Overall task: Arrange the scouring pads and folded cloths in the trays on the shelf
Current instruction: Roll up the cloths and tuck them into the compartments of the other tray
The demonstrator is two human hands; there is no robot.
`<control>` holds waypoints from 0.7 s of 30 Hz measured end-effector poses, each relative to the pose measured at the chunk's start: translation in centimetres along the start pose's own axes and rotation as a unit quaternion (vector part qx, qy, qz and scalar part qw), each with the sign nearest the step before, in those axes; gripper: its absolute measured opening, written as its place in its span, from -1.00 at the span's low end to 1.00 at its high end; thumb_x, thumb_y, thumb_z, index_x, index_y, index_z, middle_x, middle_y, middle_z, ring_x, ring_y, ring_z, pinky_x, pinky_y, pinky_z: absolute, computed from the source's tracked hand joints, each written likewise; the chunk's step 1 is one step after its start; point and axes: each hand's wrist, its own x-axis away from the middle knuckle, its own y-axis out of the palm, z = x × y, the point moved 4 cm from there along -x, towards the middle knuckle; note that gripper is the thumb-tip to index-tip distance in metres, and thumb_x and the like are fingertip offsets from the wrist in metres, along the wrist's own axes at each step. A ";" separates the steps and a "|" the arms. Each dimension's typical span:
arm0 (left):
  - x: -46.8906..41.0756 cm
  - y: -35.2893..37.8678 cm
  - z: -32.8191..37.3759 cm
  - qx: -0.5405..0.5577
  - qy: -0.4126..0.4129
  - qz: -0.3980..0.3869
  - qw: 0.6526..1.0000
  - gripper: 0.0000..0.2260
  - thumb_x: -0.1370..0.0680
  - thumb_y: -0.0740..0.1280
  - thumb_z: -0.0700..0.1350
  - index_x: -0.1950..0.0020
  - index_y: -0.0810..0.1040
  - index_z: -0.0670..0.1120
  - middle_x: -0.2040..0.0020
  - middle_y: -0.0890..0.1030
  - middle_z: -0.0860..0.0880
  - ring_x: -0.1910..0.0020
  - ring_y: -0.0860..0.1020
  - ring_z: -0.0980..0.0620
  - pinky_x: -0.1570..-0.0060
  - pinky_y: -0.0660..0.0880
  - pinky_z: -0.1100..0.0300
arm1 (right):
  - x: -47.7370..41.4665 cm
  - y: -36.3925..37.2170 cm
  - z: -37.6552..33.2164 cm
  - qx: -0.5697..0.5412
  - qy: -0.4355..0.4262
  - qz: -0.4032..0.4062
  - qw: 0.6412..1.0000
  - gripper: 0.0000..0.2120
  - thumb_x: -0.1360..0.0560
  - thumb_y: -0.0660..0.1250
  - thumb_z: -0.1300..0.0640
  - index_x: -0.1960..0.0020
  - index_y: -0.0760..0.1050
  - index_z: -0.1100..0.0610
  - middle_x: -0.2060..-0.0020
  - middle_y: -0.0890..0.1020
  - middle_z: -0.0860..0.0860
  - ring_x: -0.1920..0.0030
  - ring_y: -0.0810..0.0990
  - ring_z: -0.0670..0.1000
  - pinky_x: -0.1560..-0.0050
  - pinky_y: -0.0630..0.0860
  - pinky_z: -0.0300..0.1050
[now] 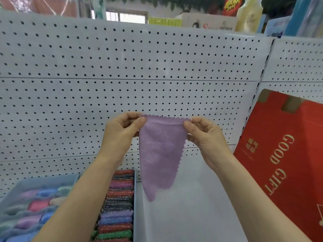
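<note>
Each grip clamped on a top corner, left hand [120, 131] and right hand [206, 138] hold the lilac textured cloth [160, 154] hanging point-down above the white shelf [192, 206], pale blue plastic trays [52, 177] lower-left, nearer the left.

left grip [120, 133] bare | right grip [205, 137] bare | forearms [82, 198] bare

white pegboard wall [122, 67], barred window [125, 16], red gift box [283, 154]
</note>
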 end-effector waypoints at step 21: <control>1.4 0.1 5.4 0.121 0.028 -0.157 0.980 -0.94 -0.43 0.50 -0.14 0.13 0.66 -0.07 0.17 0.67 -0.05 0.17 0.62 0.04 0.07 0.56 0.21 | 0.3 0.1 -4.4 -0.101 -0.011 -0.204 0.974 -0.77 -0.22 0.64 0.07 0.18 0.67 0.07 0.33 0.64 0.03 0.32 0.60 -0.02 0.20 0.56 -0.17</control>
